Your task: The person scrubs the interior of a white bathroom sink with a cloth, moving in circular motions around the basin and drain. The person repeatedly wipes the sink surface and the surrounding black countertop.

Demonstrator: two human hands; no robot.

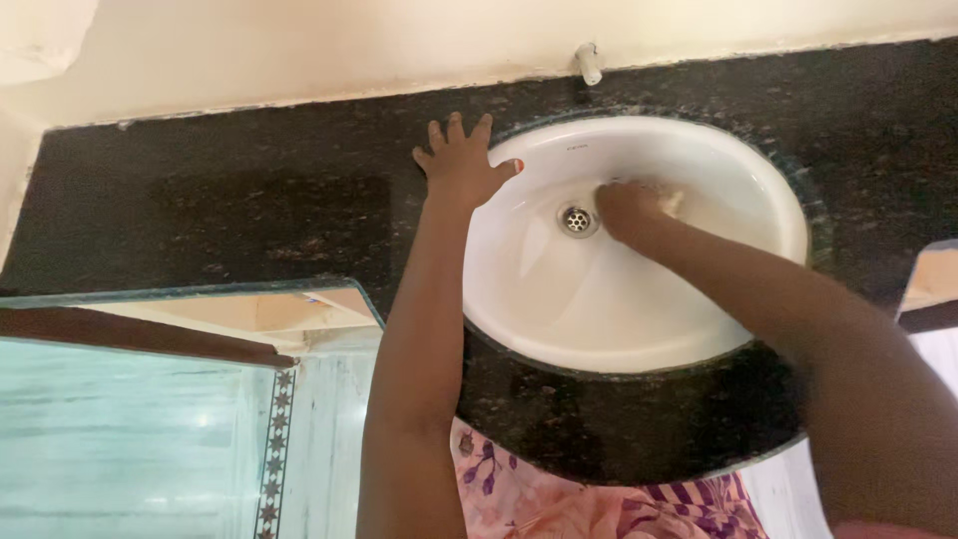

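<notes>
The right hand (629, 210) is down inside the white oval basin (599, 309), just beside the metal drain (577, 220), with its fingers curled around a small pale scrubbing pad (673, 203) pressed against the far wall of the bowl; only an edge of the pad shows past the knuckles. The left hand (461, 165) lies flat with fingers spread and holding nothing, straddling the basin's rim and the dark speckled stone surface (249, 200). That bracing hand carries weight on a smooth edge, so if the rim is wet the palm could slide and the person pitch forward. The pad is small and near the drain; a loosened grip might let it slip down against the drain. The short wall spout (590, 62) sits directly above the bowl, and a raised hand could knock against it.
</notes>
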